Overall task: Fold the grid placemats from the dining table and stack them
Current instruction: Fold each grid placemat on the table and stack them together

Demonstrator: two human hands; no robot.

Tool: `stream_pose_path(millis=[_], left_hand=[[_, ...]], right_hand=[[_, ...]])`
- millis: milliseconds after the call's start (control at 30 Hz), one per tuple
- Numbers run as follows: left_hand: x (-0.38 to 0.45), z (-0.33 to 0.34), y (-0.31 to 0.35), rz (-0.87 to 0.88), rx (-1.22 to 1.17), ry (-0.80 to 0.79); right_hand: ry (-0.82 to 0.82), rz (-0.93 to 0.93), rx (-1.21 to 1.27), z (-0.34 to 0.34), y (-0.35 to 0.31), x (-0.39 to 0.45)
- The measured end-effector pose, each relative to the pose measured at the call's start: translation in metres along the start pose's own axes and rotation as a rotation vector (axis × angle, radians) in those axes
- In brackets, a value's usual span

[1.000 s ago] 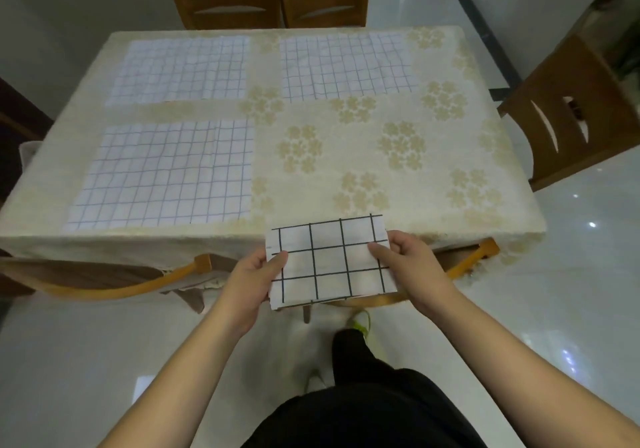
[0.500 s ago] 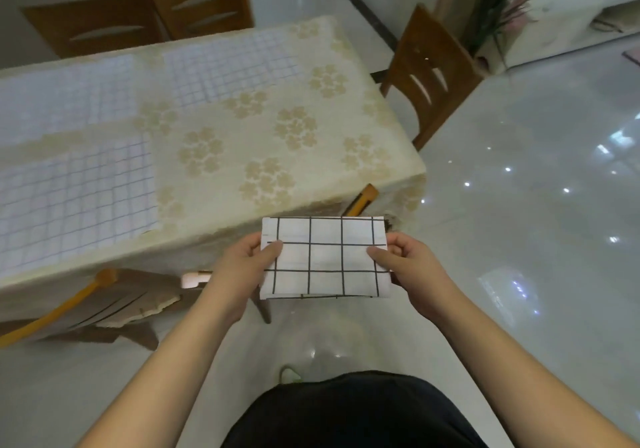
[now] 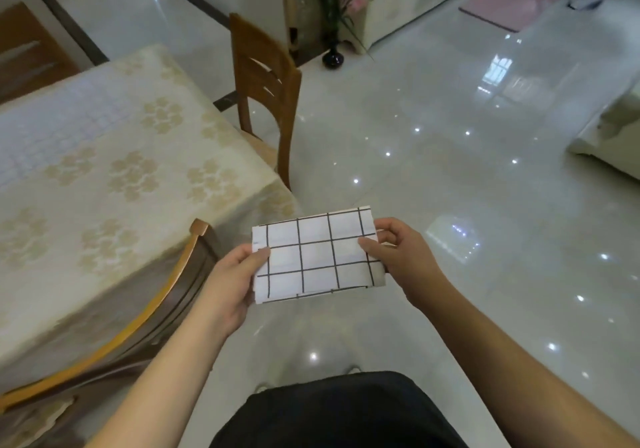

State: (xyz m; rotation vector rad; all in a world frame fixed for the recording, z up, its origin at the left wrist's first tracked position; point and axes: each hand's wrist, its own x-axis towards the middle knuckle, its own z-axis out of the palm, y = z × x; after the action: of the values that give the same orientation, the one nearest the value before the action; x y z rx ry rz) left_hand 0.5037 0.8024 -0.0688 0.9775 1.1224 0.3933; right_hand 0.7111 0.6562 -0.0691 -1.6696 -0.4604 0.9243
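over glossy floor (image 3: pixel 450 187), folded placemat (image 3: pixel 315 257) held roughly level, lengthwise left-right.

A folded white placemat (image 3: pixel 317 255) with black grid lines spans between both grips, roughly level; layers probably several.

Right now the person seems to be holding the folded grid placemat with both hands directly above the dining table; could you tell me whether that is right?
Not quite. The head view shows the left hand and right hand gripping the folded grid placemat by its two ends, but it is held over the shiny floor, to the right of the dining table, not above it.
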Motion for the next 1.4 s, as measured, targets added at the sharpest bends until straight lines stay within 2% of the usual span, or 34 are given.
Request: stream_pose_path(millis=[233, 433, 567, 800, 1033, 1400], left_hand=[[0.023, 0.048, 0.023, 0.145, 0.145, -0.024], [0.066, 0.070, 0.040, 0.236, 0.153, -0.058], [0.104, 0.082, 0.062, 0.244, 0.119, -0.103], [0.177, 0.092, 0.115, 0.245, 0.077, -0.040], [0.239, 0.112, 0.157, 0.247, 0.125, -0.059], [0.352, 0.210, 0.208, 0.189, 0.125, 0.042]], right_hand=[[0.116, -0.003, 0.040, -0.038, -0.005, 0.024], [0.145, 0.032, 0.019, -0.047, -0.016, 0.067], [0.158, 0.042, -0.023, -0.052, -0.037, 0.118], [0.094, -0.042, -0.094, -0.048, -0.094, 0.209], [0.106, -0.024, -0.059, -0.055, -0.110, 0.277], [0.029, 0.021, -0.055, -0.125, -0.143, 0.426]])
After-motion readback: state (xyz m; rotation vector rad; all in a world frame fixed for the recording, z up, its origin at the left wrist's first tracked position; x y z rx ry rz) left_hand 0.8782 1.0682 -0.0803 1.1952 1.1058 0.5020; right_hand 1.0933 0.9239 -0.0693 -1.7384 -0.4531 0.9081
